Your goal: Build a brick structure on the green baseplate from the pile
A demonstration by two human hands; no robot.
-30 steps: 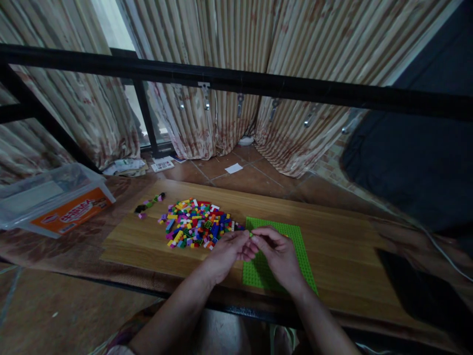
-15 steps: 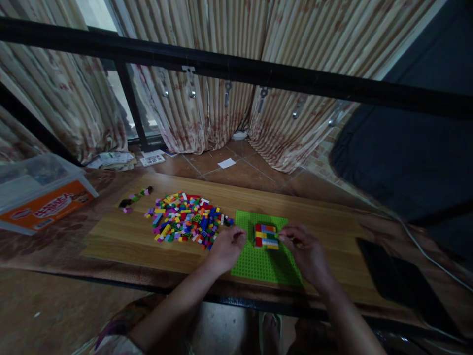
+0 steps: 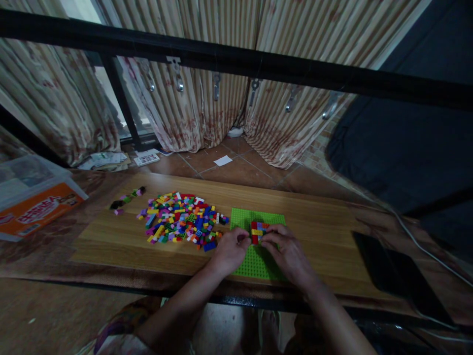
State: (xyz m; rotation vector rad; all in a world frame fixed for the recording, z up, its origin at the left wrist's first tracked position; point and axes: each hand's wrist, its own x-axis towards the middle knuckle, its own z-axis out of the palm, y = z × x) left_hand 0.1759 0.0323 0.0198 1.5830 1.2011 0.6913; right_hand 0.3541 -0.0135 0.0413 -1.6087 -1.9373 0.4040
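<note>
A small block of toy bricks (image 3: 254, 230) in red, yellow, blue and orange stands on the green baseplate (image 3: 254, 268). My right hand (image 3: 290, 254) is bent over the right side of this block, thumb and fingers against it, covering part of it. Just left of the block, my left hand (image 3: 231, 251) is closed in a pinch by its lower left corner. Whatever the left fingertips may hold is too small to make out. A wide pile of loose toy bricks (image 3: 181, 219) lies left of the baseplate.
A wooden board (image 3: 121, 246) bears the bricks. A small figure-like row of pieces (image 3: 127, 198) lies at its far left, beside a clear plastic box (image 3: 37, 207) with an orange label. Dark flat objects (image 3: 380, 261) lie at the right. A black rail (image 3: 236, 58) crosses above.
My right hand has moved left over the block and hides more of it. My left hand has come slightly closer to the block's left side. The view has shifted a little.
</note>
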